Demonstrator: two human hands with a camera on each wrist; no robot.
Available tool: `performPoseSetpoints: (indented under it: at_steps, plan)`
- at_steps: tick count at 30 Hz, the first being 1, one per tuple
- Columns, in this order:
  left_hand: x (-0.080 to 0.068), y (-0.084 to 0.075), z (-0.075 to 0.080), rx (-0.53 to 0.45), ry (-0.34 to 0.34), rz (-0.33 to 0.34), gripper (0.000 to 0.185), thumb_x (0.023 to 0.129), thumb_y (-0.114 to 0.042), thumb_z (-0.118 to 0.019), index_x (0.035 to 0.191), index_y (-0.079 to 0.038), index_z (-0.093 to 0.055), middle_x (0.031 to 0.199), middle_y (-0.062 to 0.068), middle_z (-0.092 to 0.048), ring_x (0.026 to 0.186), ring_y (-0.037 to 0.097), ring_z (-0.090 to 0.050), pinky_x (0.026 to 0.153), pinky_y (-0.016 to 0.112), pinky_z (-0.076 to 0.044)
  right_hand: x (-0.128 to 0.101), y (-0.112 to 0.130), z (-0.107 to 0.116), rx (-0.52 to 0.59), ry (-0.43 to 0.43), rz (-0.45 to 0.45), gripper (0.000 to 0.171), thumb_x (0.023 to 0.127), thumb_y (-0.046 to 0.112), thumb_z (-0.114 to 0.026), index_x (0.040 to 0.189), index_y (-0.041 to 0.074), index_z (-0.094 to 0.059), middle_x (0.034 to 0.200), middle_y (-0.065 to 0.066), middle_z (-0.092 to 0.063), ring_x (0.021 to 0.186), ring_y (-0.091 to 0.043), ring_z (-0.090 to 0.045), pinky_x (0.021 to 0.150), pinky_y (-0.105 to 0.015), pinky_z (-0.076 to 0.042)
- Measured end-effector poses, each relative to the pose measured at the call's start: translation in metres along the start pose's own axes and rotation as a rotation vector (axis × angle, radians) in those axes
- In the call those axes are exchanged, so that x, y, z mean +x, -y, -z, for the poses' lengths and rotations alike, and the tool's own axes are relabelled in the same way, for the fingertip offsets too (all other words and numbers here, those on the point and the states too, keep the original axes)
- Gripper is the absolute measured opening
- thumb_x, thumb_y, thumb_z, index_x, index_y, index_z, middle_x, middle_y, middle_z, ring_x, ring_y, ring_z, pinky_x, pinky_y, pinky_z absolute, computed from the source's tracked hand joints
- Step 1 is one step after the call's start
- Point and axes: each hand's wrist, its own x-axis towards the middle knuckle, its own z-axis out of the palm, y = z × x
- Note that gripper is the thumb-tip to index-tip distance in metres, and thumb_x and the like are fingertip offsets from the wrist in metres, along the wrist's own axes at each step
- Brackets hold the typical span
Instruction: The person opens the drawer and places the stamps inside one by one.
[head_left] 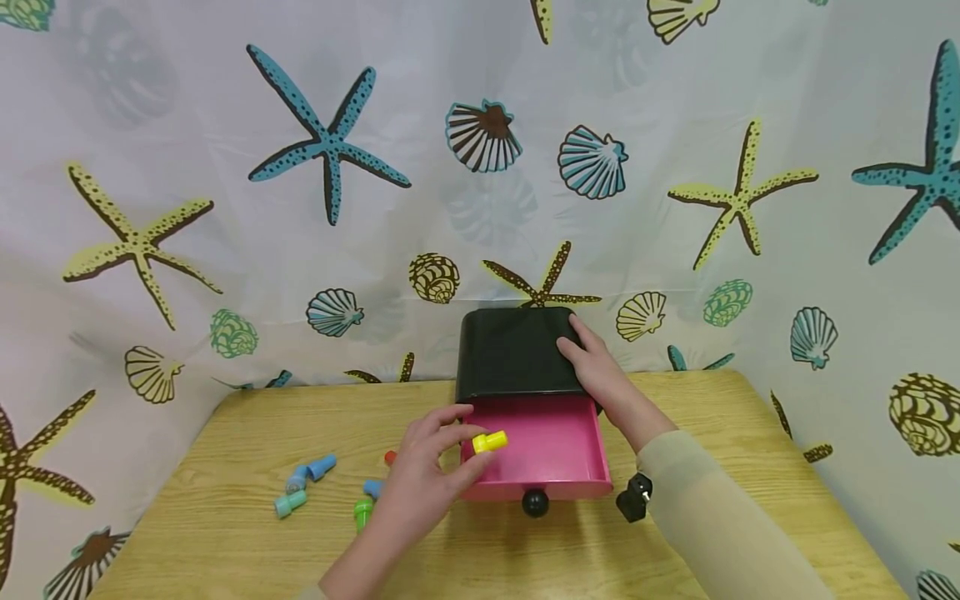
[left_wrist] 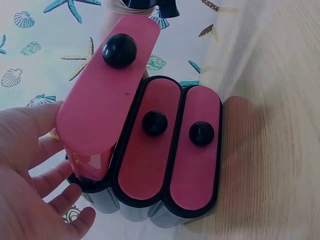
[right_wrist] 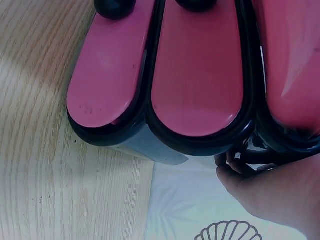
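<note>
We see a wooden table (head_left: pixel 225 533) carrying a black cabinet (head_left: pixel 517 354) of three pink drawers; its top drawer (head_left: pixel 555 446) is pulled out toward us. Our right hand (head_left: pixel 600 367) lies flat on the cabinet top, fingers straight. Our left hand (head_left: pixel 427 475) pinches one yellow stamp (head_left: pixel 490 442) at the fingertips, its long axis lying roughly left to right over the drawer's left edge. About five more small stamps (head_left: pixel 311 479) seem to lie on the table left of that hand.

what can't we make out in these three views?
- Head view: the red piece and part of the green stamp are hidden behind the left hand.
- Head view: lower drawers are hidden beneath the open pink drawer.
- Right wrist view: right hand fingertips are hidden behind the black box.
- Left wrist view: yellow stamp is out of sight.
</note>
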Motion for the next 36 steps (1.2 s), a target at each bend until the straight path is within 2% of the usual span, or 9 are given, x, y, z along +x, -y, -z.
performPoseSetpoints:
  at_steps: [10,26,32,36]
  plan:
    - [0.000,0.000,-0.003,0.046,0.009,0.043,0.041,0.093,-0.031,-0.093,0.132,-0.024,-0.082,0.154,-0.002,-0.060,0.151,0.032,-0.042,0.113,0.063,-0.051,-0.001,0.000,-0.001,0.008,0.002,-0.005,0.071,0.120,0.041,-0.044,0.179,0.025,-0.010,0.185,-0.011,-0.001,0.170,-0.035,0.002,0.134,-0.060,-0.010]
    - [-0.004,0.003,0.001,-0.019,-0.005,0.004,0.043,0.096,-0.030,-0.090,0.137,-0.022,-0.079,0.154,-0.004,-0.060,0.150,0.030,-0.044,0.113,0.066,-0.049,-0.001,0.000,0.001,0.025,0.013,-0.011,0.072,0.120,0.040,-0.045,0.180,0.025,-0.008,0.185,-0.011,0.002,0.170,-0.035,0.004,0.134,-0.061,-0.010]
    - [-0.005,0.012,0.009,-0.045,-0.027,-0.019,0.051,0.097,-0.029,-0.089,0.145,-0.019,-0.074,0.157,0.000,-0.058,0.151,0.033,-0.045,0.117,0.065,-0.046,0.000,-0.001,0.001,0.027,0.013,-0.007,0.071,0.120,0.040,-0.044,0.179,0.026,-0.008,0.185,-0.010,0.002,0.170,-0.035,0.004,0.134,-0.061,-0.010]
    - [-0.009,0.025,0.021,-0.030,-0.033,0.012,0.059,0.099,-0.031,-0.087,0.154,-0.019,-0.066,0.161,0.002,-0.055,0.153,0.034,-0.043,0.116,0.066,-0.047,0.000,0.000,0.000,0.023,0.010,-0.004,0.071,0.120,0.040,-0.044,0.179,0.025,-0.008,0.185,-0.010,0.001,0.170,-0.035,0.004,0.134,-0.061,-0.010]
